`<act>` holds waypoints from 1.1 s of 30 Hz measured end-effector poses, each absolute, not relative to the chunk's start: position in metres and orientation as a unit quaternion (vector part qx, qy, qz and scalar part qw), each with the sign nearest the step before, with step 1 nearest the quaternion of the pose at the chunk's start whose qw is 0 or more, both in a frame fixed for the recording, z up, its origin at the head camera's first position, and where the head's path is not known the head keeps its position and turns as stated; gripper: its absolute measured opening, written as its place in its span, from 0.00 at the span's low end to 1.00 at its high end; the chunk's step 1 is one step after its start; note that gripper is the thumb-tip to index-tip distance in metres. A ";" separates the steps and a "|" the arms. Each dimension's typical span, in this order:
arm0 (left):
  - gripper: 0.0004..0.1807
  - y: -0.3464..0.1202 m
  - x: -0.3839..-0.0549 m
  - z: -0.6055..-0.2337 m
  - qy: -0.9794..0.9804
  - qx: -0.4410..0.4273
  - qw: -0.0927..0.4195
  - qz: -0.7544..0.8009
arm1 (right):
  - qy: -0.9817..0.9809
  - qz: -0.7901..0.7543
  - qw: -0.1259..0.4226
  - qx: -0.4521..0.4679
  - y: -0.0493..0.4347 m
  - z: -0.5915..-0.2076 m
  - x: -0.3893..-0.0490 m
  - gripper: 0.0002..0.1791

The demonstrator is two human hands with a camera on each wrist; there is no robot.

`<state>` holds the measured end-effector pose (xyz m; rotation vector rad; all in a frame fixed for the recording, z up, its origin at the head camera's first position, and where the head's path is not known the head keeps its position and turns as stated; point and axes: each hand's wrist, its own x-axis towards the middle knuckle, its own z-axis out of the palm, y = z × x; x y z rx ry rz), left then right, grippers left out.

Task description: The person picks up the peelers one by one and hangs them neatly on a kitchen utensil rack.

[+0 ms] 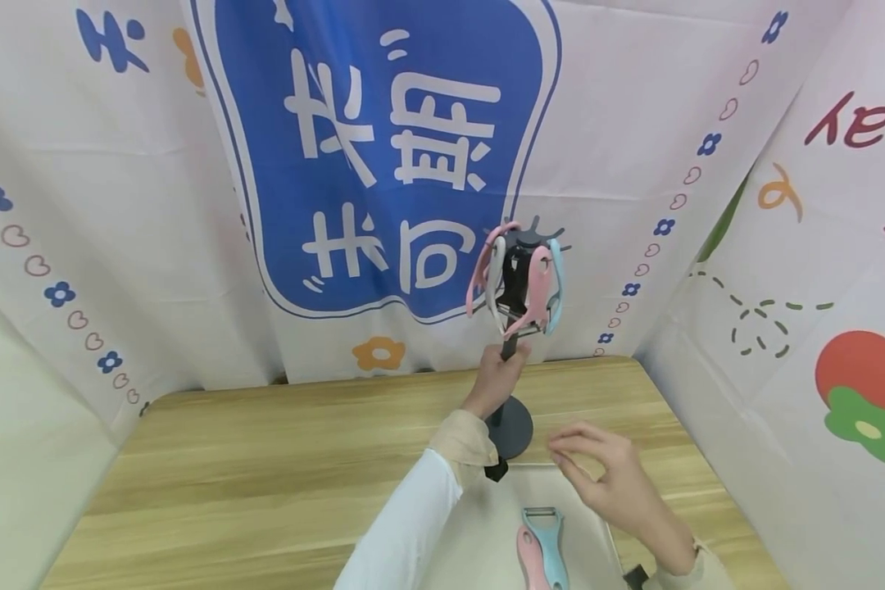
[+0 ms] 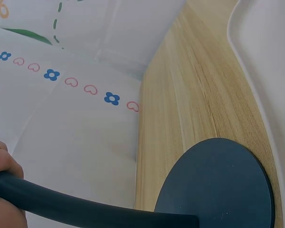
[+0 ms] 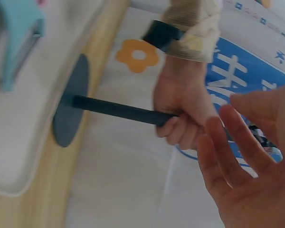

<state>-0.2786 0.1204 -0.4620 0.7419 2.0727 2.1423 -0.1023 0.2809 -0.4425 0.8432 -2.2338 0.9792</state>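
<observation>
My left hand (image 1: 497,378) grips the pole of a dark rotating-style hook stand (image 1: 512,430), whose round base is on the table. From its top hooks hang several peelers: a pink peeler (image 1: 538,283) in front, a light blue peeler (image 1: 557,287) to the right, a whitish peeler (image 1: 494,279) and another pink one at the left. To the right of the base hovers my right hand (image 1: 610,474), fingers loosely bent and holding nothing. Below it, a blue peeler (image 1: 551,545) and a pink peeler (image 1: 531,559) lie side by side in a white tray (image 1: 465,537).
The tray sits at the front of the wooden table (image 1: 265,459), close to the stand's base. A printed cloth (image 1: 605,123) hangs behind the table, and another covers the right side. Dark wrist mounts (image 1: 636,577) are strapped at the sleeves.
</observation>
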 end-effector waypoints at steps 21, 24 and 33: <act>0.31 0.120 -0.279 -0.463 0.673 0.243 0.043 0.697 | -0.906 0.320 -0.092 0.260 0.288 -0.507 -0.060 0.21; 0.31 0.120 -0.278 -0.464 0.672 0.241 0.042 0.699 | -0.911 0.309 -0.116 0.246 0.286 -0.508 -0.060 0.21; 0.32 0.120 -0.278 -0.464 0.668 0.249 0.046 0.700 | -0.927 0.285 -0.111 0.219 0.281 -0.513 -0.060 0.25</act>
